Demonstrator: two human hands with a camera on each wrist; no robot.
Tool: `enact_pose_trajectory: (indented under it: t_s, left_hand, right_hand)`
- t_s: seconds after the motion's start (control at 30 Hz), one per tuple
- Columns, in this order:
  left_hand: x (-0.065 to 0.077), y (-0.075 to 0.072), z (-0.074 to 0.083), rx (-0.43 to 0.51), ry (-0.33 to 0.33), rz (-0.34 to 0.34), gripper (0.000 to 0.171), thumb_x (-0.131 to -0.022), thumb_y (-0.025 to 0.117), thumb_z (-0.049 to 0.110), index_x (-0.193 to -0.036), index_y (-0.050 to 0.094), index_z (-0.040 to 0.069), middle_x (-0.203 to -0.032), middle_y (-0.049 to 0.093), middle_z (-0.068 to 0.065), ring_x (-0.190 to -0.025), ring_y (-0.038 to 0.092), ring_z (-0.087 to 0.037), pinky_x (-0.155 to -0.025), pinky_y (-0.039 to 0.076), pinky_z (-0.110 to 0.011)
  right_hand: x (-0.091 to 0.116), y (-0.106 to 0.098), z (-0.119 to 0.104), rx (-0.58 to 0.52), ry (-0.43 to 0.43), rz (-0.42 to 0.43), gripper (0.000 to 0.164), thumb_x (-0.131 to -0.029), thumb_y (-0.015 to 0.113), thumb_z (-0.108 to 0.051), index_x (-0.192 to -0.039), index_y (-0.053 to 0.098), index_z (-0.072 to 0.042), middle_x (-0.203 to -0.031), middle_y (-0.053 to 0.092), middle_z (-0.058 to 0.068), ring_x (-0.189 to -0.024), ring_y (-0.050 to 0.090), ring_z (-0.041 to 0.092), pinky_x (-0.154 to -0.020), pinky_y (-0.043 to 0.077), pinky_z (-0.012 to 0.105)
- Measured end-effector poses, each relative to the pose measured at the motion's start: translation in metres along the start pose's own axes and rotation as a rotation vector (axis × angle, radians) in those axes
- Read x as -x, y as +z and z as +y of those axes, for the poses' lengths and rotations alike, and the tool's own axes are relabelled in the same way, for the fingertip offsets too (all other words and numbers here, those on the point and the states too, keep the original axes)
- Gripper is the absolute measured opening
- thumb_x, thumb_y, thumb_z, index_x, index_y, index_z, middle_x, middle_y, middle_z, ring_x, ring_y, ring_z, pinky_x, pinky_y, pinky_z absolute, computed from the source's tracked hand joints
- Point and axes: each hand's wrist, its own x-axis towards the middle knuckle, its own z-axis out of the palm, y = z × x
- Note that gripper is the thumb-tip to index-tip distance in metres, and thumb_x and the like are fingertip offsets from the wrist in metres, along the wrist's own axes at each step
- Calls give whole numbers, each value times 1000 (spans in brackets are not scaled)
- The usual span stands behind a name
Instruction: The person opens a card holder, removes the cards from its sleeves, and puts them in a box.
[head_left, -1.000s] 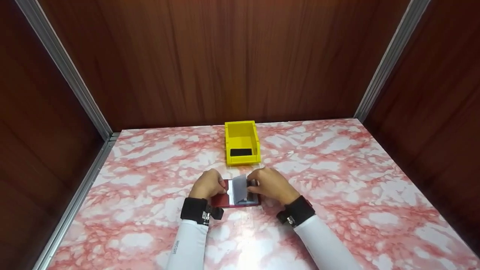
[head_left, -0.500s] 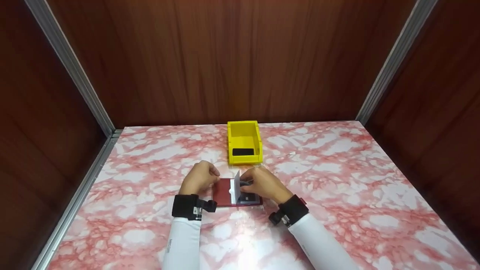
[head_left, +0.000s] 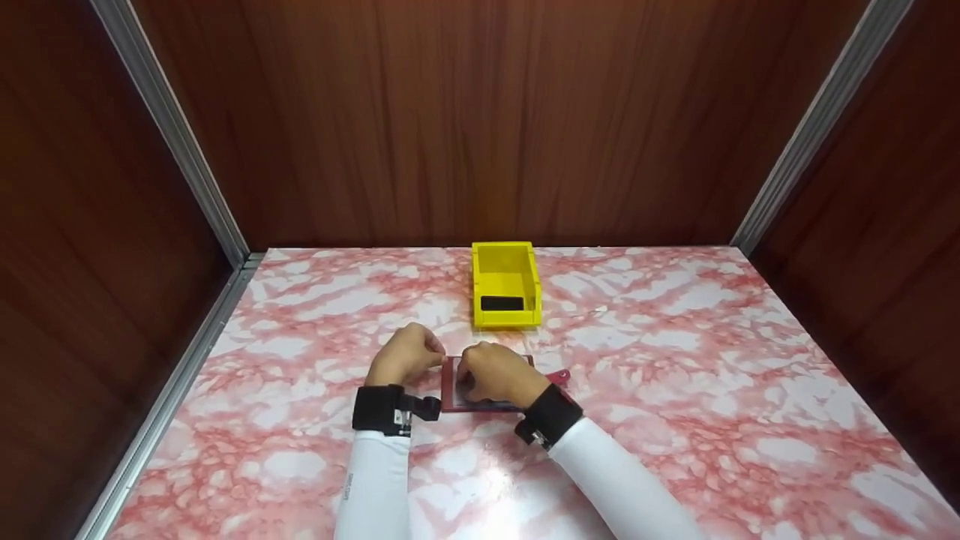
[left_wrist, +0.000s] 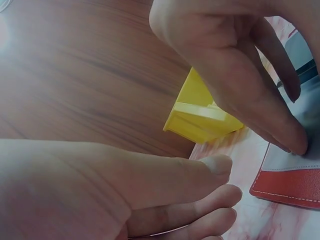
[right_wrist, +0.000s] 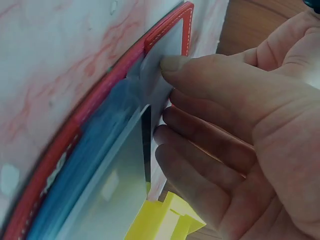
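Observation:
A red card holder [head_left: 448, 390] with white edge stitching lies open on the table, its clear plastic sleeves [right_wrist: 107, 182] inside. My right hand [head_left: 499, 373] is over it; the thumb and fingertips touch a sleeve lying over the left cover. In the right wrist view another sleeve stands partly raised beside this hand. My left hand [head_left: 405, 356] is just beyond the holder's left edge, thumb straight and fingers loosely bent, holding nothing in the left wrist view. A pink strap with a snap [head_left: 559, 377] sticks out on the right. My right hand hides much of the sleeves.
A yellow bin [head_left: 506, 319] stands behind the card holder, with a black rectangle [head_left: 502, 304] at its front. The tabletop [head_left: 675, 390] has a pink-and-white marbled pattern. Brown wood-grain panels [head_left: 480, 120] rise at the back and both sides.
My right hand has moved left, turning the upright clear sleeve down over the left cover. My left hand has drawn off the cover to beside its edge. The pink strap has come into view.

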Motion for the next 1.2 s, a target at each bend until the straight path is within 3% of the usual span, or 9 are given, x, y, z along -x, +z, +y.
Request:
enact_pose_trajectory:
  t_s: [0.23, 0.43, 0.6, 0.7, 0.9, 1.2]
  left_hand:
    - [-1, -1, 4, 0, 13, 2, 10, -87, 71, 10, -95, 75, 7, -93, 74, -7, -78, 63, -16, -70, 50, -27]
    - [-1, 4, -2, 50, 21, 10, 9, -87, 71, 12, -93, 76, 8, -86, 75, -5, -77, 66, -15, -67, 51, -26]
    - [-1, 11, -1, 116, 13, 12, 7, -86, 74, 15, -90, 77, 10, -83, 75, -5, -76, 67, -18, -65, 51, -25]
    - [-4, 11, 5, 158, -1, -3, 8, -87, 76, 17, -90, 77, 10, -84, 76, -7, -77, 71, -21, -69, 56, -30]
    - [-9, 20, 16, 267, 6, -74, 9, -88, 76, 13, -91, 77, 4, -84, 77, -10, -76, 75, -23, -74, 63, -36]
    - [-9, 40, 22, 207, 34, -89, 9, -84, 77, 13, -85, 78, 4, -77, 76, -9, -64, 71, -17, -66, 62, -32]
  right_hand:
    - [4, 2, 2, -3, -16, 20, 20, -78, 82, -15, -98, 80, -15, -94, 76, 1, -85, 70, 20, -81, 59, 35]
    - [14, 0, 17, -53, -76, -24, 28, -84, 81, -19, -111, 77, -13, -108, 75, 3, -98, 70, 19, -91, 58, 35]
    - [37, -14, 39, -73, 28, 21, 28, -86, 81, -20, -112, 77, -13, -106, 78, 4, -92, 72, 18, -88, 60, 35]
    - [51, -20, 48, -77, 88, 40, 26, -84, 82, -20, -110, 78, -15, -103, 78, 2, -87, 70, 16, -85, 60, 35]
    - [64, -17, 57, -69, 118, 36, 28, -83, 84, -22, -109, 78, -16, -101, 78, -1, -85, 65, 11, -85, 60, 34]
    - [65, -15, 57, -50, 131, 24, 29, -80, 86, -24, -107, 79, -15, -98, 79, 1, -77, 64, 8, -76, 59, 30]
